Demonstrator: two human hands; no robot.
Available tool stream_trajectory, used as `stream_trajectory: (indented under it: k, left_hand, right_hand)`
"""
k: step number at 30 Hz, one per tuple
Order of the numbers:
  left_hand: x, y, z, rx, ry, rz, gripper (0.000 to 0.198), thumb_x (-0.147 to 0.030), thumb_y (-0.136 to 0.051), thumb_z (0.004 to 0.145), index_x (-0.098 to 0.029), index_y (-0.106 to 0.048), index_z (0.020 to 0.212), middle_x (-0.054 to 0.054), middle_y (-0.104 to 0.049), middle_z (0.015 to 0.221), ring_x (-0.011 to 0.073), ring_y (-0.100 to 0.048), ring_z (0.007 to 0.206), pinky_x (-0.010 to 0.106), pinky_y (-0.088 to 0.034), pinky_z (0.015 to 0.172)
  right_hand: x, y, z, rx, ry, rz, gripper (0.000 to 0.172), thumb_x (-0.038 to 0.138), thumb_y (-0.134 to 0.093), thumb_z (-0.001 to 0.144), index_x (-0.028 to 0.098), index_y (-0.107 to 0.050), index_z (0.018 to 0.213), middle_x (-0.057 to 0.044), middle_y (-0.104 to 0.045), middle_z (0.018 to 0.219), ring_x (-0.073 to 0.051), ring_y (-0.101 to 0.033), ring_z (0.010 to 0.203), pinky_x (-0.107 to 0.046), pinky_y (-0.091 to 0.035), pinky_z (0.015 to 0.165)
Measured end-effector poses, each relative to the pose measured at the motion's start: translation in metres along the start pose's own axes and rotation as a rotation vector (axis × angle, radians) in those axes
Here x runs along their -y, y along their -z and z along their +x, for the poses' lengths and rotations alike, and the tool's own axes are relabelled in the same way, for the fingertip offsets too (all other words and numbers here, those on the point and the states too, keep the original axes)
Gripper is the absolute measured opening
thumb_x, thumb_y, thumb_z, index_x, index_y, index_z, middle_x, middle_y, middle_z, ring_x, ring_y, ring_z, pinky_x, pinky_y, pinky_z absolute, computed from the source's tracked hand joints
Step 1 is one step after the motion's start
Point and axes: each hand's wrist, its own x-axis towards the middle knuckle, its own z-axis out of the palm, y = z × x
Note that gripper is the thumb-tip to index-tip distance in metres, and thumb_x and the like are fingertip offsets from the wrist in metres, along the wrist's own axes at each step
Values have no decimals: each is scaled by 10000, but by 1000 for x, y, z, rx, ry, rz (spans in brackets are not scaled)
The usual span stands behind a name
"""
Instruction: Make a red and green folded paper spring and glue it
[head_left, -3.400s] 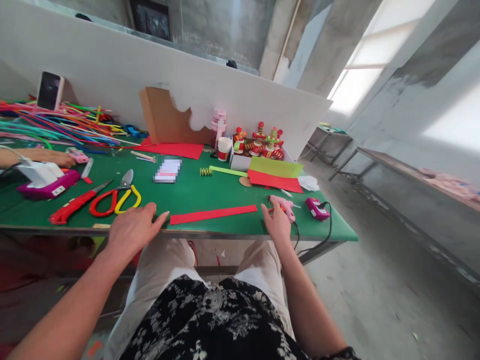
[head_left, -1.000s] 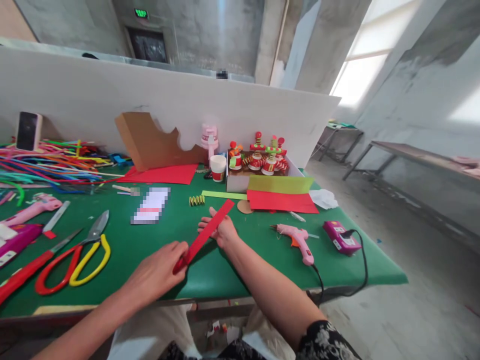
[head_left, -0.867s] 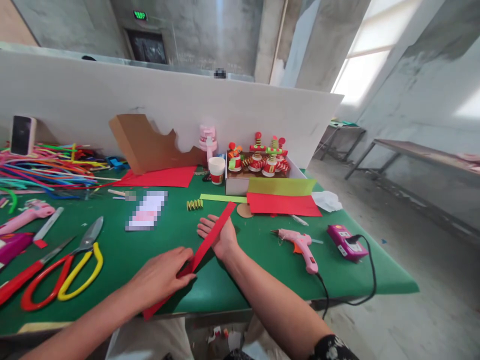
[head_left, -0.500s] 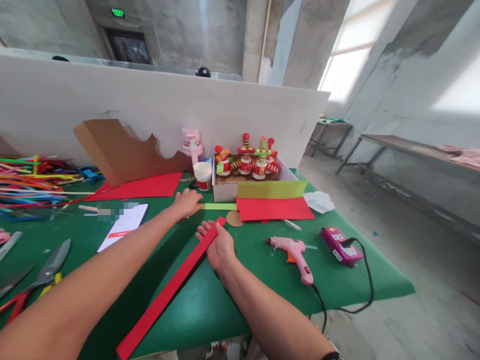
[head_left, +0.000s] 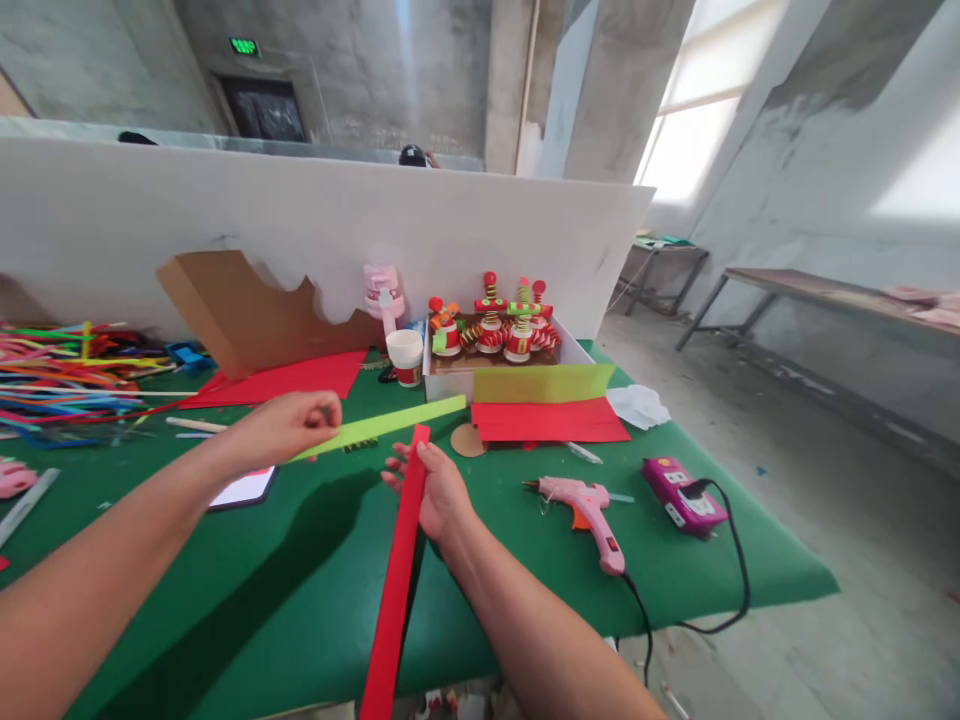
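Note:
My left hand point(head_left: 300, 425) pinches a yellow-green paper strip point(head_left: 397, 418) and holds it above the table, its free end pointing right. In my right hand point(head_left: 439, 490) is a long red paper strip point(head_left: 397, 590), gripped near its top end by the thumb; its lower end runs past the table's front edge. A brown cardboard disc point(head_left: 469, 440) lies just beyond the right hand. Behind it are a red paper sheet point(head_left: 551, 420) and a yellow-green sheet point(head_left: 544, 383) leaning on a box. Part of a phone point(head_left: 244, 490) shows under my left wrist.
A pink glue gun point(head_left: 589, 510) lies to the right, near a purple power socket point(head_left: 684, 495). At the back stand a box point(head_left: 450, 385) of paper-cup figures, paper cups point(head_left: 406, 350) and brown cardboard point(head_left: 225, 310). Colourful pipe cleaners point(head_left: 60, 375) cover the left side.
My left hand has lifted the yellow-green strip off the table and drawn it left. The red strip in my right hand has swung to a steeper angle.

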Motion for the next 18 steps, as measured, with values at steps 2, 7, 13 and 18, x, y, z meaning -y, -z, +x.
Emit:
stream_trajectory:
  k: [2, 7, 13, 18]
  left_hand:
    - [18, -6, -38, -35, 95, -138, 247, -470, -569, 745, -255, -492, 841, -98, -487, 509, 164, -558, 521, 243, -397, 555]
    - [48, -29, -99, -20, 249, -422, 313, -531, -642, 702, -287, -538, 868, -60, -656, 622, 211, -663, 678, 249, -453, 541]
    - [8, -44, -67, 280, 164, -679, 414, -349, -814, 604, -246, -664, 976, 75, -751, 1048, 258, -690, 1013, 337, -528, 841]
    - [-2, -76, -27, 411, 108, -958, 522, -190, -781, 595, -225, -607, 1086, -68, -615, 704, 118, -600, 650, 238, -481, 661]
  right_hand:
    - [3, 1, 2, 6, -6, 13, 203, 187, -538, 952, 180, -589, 756, 10, -648, 673, -148, -654, 639, -317, -588, 687]
    - [9, 2, 4, -3, 79, -168, 183, 214, -629, 894, 174, -652, 716, -24, -712, 746, -132, -624, 642, -237, -523, 626]
    - [9, -1, -9, 301, 57, -629, 254, 397, -746, 784, 161, -685, 711, -29, -723, 787, -96, -527, 555, -207, -420, 543]
    - [5, 7, -4, 263, 92, -730, 277, 455, -758, 765, 190, -681, 787, 41, -608, 616, -102, -491, 515, -225, -420, 547]
